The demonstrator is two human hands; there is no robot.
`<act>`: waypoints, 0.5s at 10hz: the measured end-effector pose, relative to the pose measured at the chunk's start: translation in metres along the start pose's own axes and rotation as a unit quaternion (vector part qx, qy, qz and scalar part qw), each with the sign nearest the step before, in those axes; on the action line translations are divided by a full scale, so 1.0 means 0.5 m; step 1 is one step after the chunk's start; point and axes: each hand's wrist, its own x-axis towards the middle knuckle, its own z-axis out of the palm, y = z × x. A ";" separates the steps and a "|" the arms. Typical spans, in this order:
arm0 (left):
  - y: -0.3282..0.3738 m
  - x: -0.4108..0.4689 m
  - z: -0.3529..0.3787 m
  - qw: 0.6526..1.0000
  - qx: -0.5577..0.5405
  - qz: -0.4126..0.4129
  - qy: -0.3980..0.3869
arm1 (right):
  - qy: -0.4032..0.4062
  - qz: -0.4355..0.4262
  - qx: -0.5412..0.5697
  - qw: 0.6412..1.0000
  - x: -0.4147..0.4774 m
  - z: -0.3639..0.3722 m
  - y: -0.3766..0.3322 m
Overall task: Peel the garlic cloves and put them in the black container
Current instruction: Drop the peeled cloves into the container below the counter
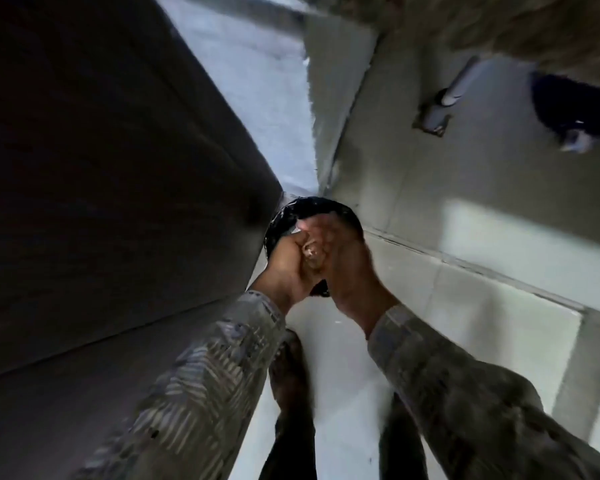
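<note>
While left hand (290, 263) and right hand (345, 261) grip garlic clove (307, 251), black container (286, 216) half-hidden beneath

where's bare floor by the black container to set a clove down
Bare pale floor lies right of the black container, up to the grey object. Crowded: left hand and right hand meet on a garlic clove over the container, a dark panel borders its left, legs fill the strip below.

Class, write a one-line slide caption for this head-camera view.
Left hand and right hand hold a pale garlic clove above a round black container.
</note>
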 end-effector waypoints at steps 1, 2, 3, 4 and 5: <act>0.011 0.052 -0.074 0.970 0.178 -0.124 0.113 | 0.025 -0.019 -0.226 0.974 0.168 -0.041 0.122; -0.026 0.095 -0.069 0.986 0.142 -0.063 0.062 | 0.064 -0.083 -0.368 0.924 0.200 -0.049 0.143; -0.016 0.085 -0.076 0.986 0.089 0.009 0.144 | -0.017 -0.181 -0.524 0.832 0.210 -0.037 0.172; -0.034 0.072 -0.057 0.992 0.070 0.067 0.081 | -0.038 -0.118 -0.555 0.823 0.223 -0.037 0.164; -0.036 0.077 -0.086 0.978 0.125 0.148 0.076 | -0.026 -0.102 -0.404 0.909 0.186 0.001 0.094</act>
